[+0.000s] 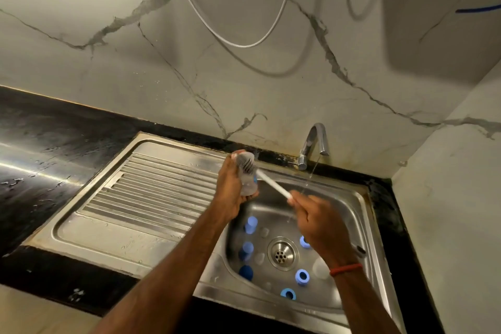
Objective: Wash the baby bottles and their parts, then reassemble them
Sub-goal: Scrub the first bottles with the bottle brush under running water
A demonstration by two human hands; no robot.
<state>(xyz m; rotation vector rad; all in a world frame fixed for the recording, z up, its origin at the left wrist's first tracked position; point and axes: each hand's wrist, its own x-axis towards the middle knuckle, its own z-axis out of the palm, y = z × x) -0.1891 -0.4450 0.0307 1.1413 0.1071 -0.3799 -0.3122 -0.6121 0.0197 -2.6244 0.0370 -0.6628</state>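
Curling round a clear baby bottle (247, 184), the person's left hand (229, 190) is gripping it above the far left corner of the sink (349, 198). The bottle is standing almost upright, long axis running near to far; which end is the mouth cannot be told. The right hand (317, 222) is closing its fingers round the white handle of a bottle brush (271, 183), which is slanting far-left, grey bristles lying against the bottle's far end. Blue rings (301, 276) and blue caps (251, 224) are lying in the basin; the tap (311, 144) is running thinly.

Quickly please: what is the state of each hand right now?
Left hand: closed around a clear baby bottle.
Right hand: closed around the bottle brush handle.
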